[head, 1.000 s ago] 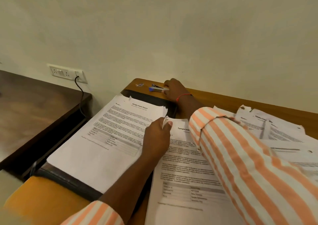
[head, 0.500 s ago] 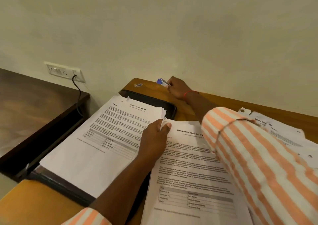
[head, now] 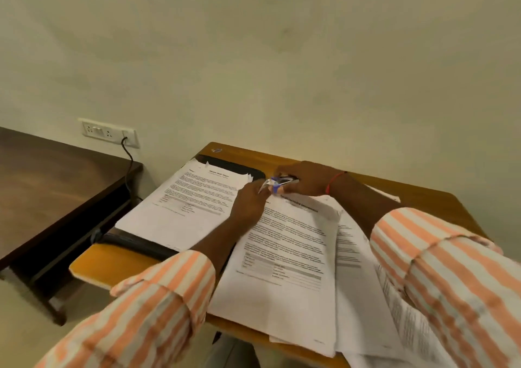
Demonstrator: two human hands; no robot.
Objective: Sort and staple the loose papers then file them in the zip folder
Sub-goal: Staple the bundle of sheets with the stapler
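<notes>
Two hands, one stapler and several paper sets are listed. Item 1: stapler [head: 277, 185], small, blue and silver, gripped in the right hand [head: 306, 180] with the fingers curled round its body. It looks rigid and light, and is judged best held at the rear, leaving the mouth free. Item 2: middle paper set [head: 284, 243], its top-left corner pinched and lifted by the left hand [head: 248, 202]. That corner is at the stapler's mouth, but blur hides whether the sheets are seated. The sheets are thin, limp and likely to fan apart, so a pinch just beside the stapling point should keep the edges square. From the pinch, the set trails flat over the desk [head: 93, 266] toward the person. Item 3: another set [head: 180, 207], left of the pinch, resting on the black zip folder [head: 135, 242]. Item 4: loose papers [head: 355, 257], right of the grip, under the right forearm.
</notes>
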